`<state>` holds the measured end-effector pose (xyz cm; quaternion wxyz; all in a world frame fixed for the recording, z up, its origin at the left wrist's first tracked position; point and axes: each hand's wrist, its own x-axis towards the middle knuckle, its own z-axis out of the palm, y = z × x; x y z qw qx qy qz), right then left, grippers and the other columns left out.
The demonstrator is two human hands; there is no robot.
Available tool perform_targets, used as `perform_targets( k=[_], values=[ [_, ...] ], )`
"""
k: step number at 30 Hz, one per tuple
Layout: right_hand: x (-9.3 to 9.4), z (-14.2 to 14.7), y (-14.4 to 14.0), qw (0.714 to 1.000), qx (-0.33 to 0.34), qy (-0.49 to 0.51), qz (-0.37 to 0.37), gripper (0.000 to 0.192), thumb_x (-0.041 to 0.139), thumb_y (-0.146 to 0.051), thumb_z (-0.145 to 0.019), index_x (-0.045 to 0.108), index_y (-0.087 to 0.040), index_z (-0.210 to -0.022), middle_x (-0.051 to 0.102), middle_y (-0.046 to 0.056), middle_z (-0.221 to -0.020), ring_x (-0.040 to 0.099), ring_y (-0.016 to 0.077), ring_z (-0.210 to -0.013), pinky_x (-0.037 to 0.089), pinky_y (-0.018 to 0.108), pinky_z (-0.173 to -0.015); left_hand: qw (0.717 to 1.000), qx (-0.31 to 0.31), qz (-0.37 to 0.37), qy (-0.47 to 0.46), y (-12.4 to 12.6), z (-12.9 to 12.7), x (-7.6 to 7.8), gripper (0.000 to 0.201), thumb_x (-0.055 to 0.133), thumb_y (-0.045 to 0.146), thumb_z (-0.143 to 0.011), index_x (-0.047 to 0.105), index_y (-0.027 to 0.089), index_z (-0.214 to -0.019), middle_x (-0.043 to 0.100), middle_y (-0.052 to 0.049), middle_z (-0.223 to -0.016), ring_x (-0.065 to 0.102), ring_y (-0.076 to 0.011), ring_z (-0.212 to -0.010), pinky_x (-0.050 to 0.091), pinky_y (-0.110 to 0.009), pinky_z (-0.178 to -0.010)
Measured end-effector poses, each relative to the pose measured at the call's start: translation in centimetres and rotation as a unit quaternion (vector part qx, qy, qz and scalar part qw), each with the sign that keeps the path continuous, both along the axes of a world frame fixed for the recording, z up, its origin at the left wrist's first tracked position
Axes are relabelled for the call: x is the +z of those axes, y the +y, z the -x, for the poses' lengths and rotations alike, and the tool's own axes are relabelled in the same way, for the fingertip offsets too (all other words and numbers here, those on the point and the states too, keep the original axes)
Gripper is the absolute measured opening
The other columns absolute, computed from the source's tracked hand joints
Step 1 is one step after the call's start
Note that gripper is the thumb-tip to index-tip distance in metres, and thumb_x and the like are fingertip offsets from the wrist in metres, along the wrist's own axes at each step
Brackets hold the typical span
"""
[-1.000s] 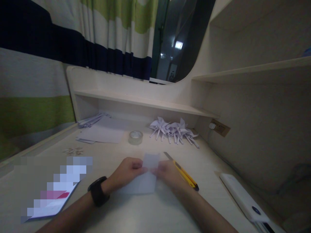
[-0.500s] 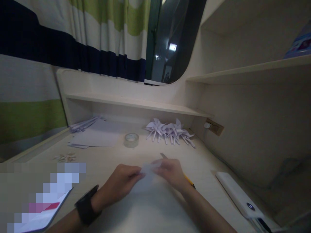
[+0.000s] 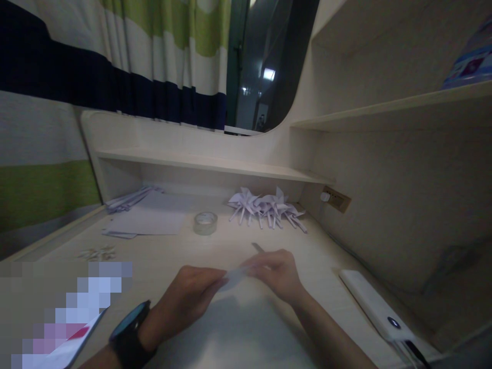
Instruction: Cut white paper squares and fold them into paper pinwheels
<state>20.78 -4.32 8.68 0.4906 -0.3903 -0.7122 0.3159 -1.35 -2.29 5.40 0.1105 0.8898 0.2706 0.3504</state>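
A small piece of white paper [image 3: 235,275] is stretched between my two hands above the desk, blurred and seen almost edge-on. My left hand [image 3: 194,293], with a dark watch on its wrist, pinches the paper's left end. Its right end is between the fingers of my right hand [image 3: 274,271]. Just behind the right hand, the grey blade tip of a cutter [image 3: 257,247] shows on the desk; the hand hides the rest. Farther back stand a roll of clear tape [image 3: 205,223] and several white paper pinwheels [image 3: 265,207] in a row.
White paper sheets [image 3: 148,218] lie at the back left, with small pale pieces [image 3: 98,252] in front. A partly pixelated device [image 3: 82,335] is at the lower left. A white power bank [image 3: 371,302] with a cable lies at the right, below a wall socket [image 3: 336,199].
The paper has gone from showing its flat face to a narrow strip, as both hands turned it. My left wrist has rotated, showing the watch face. The whole view has shifted slightly.
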Motion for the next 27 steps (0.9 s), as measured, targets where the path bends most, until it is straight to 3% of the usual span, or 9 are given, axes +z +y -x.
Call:
perform_targets(
  k=[11,20,27],
  values=[
    [-0.22,-0.10,0.17,0.999,-0.031,0.011,0.001,0.013,0.074,-0.035,-0.070,0.076,-0.022,-0.071,0.073,0.005,-0.070,0.068,0.0192,-0.064,0.053,0.028,-0.063,0.998,-0.007,0.045,-0.044,-0.13,-0.09,-0.18,0.026,0.049,0.033,-0.090,0.072,0.022,-0.083,0.066,-0.003,-0.062,0.059,-0.0139,-0.054,0.042,-0.023,-0.055],
    [-0.43,-0.23,0.45,0.999,-0.032,0.013,0.012,0.018,0.073,-0.038,-0.070,0.075,-0.020,-0.071,0.073,0.006,-0.070,0.068,0.0190,-0.063,0.053,0.027,-0.061,0.999,-0.014,0.032,-0.008,-0.08,-0.21,-0.02,0.024,0.048,0.027,-0.091,0.070,0.020,-0.084,0.065,-0.002,-0.061,0.058,-0.0123,-0.053,0.039,-0.021,-0.053],
    [-0.77,0.02,0.82,0.996,-0.080,0.043,0.016,0.017,0.076,-0.035,-0.065,0.074,-0.018,-0.061,0.071,0.006,-0.061,0.064,0.0168,-0.054,0.049,0.025,-0.053,0.998,0.001,0.065,0.008,-0.36,-0.60,0.29,0.031,0.047,0.029,-0.091,0.065,0.016,-0.070,0.054,0.001,-0.053,0.049,-0.0095,-0.048,0.033,-0.021,-0.050]
  ],
)
